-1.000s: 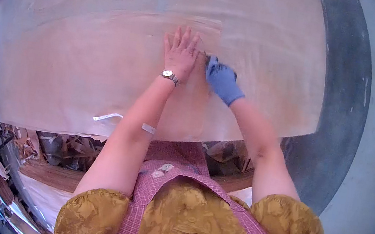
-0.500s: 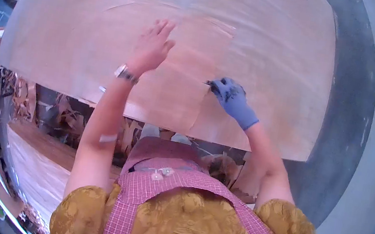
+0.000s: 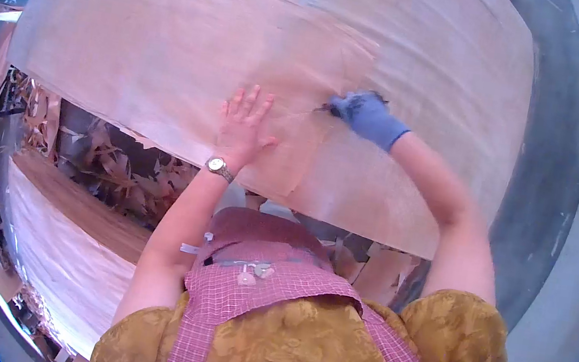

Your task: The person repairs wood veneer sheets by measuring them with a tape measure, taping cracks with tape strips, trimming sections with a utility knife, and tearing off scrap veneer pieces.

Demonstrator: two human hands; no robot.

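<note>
A broad stack of thin wood veneer sheets (image 3: 137, 46) spreads out in front of me. My left hand (image 3: 243, 129), bare with a watch (image 3: 216, 164) at the wrist, lies flat on the top sheet with its fingers apart. To the right of it, my right hand (image 3: 363, 115) wears a blue-grey glove with dark smudges. Its fingers are closed on a small dark pointed tool (image 3: 324, 108), whose tip rests at or just above the veneer; most of it is hidden in the glove. A veneer edge and some creases run near that tip.
Torn veneer scraps (image 3: 113, 158) litter the floor below the stack's near edge. Another pale stack (image 3: 64, 237) with a brown edge stands at lower left. A grey floor strip (image 3: 549, 145) runs along the right side.
My left hand has come down and nearer to me, now flat on the veneer. My right hand, still closed on the tool, has moved slightly farther from me.
</note>
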